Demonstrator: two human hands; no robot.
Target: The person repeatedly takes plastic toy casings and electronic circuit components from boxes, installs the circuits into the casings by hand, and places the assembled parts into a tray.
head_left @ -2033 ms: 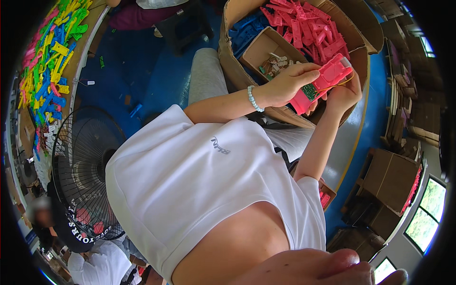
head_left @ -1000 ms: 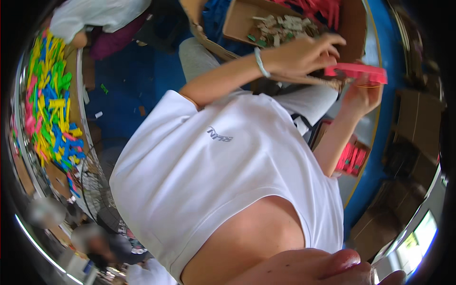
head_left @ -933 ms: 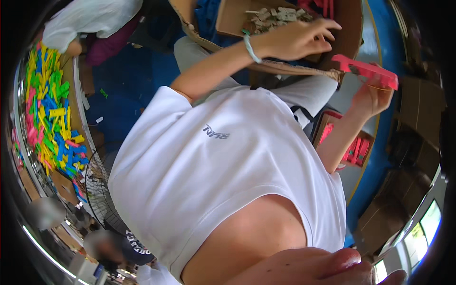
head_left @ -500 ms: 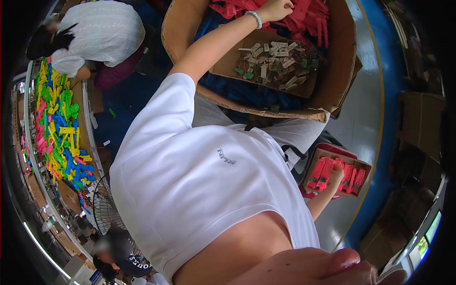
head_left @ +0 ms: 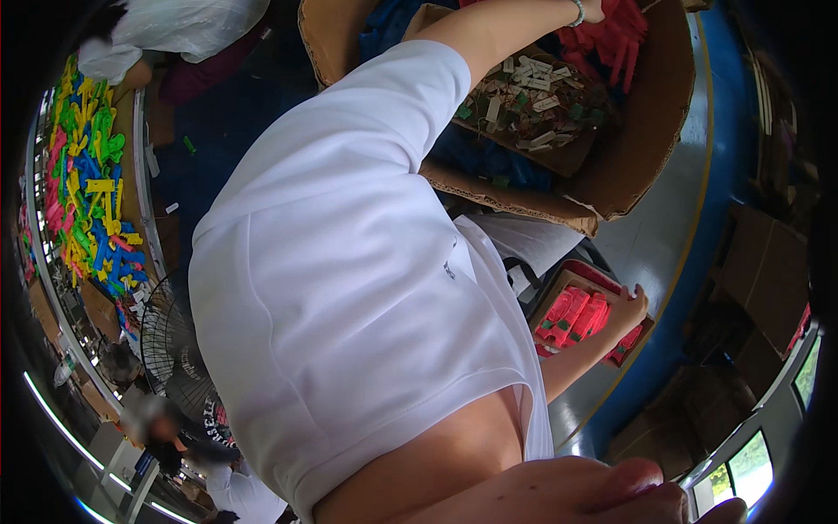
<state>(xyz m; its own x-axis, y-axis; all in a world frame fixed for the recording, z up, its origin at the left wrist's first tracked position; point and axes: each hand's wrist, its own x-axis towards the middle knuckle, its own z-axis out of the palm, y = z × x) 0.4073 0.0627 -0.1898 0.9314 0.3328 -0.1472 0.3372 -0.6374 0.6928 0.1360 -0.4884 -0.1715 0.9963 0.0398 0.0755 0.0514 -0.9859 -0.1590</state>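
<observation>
My left hand (head_left: 593, 10), with a beaded bracelet at the wrist, reaches to the red plastic pieces (head_left: 609, 44) in the large cardboard box (head_left: 659, 144). The top edge of the picture cuts its fingers off. Lower right, my right hand (head_left: 630, 307) is over the far right corner of a small carton (head_left: 552, 314); its visible fingers are stretched apart, with nothing seen in them. Red plastic pieces (head_left: 572, 310) with small green parts lie in rows in that carton. Inside the large box, a cardboard tray (head_left: 572, 155) holds white parts with thin wires and green bits (head_left: 532, 96).
Blue material (head_left: 515, 166) lies under the tray. At left, a long table (head_left: 131, 166) bears a heap of yellow, green, blue and pink plastic pieces (head_left: 92, 183), with a person (head_left: 188, 26) beside it. A black fan (head_left: 170, 336) stands nearby. Brown cartons (head_left: 759, 262) are stacked at right.
My left arm has stretched farther up and right, so its hand is partly out of the picture. My right hand has moved from over the red pieces to the small carton's far corner. The view has shifted.
</observation>
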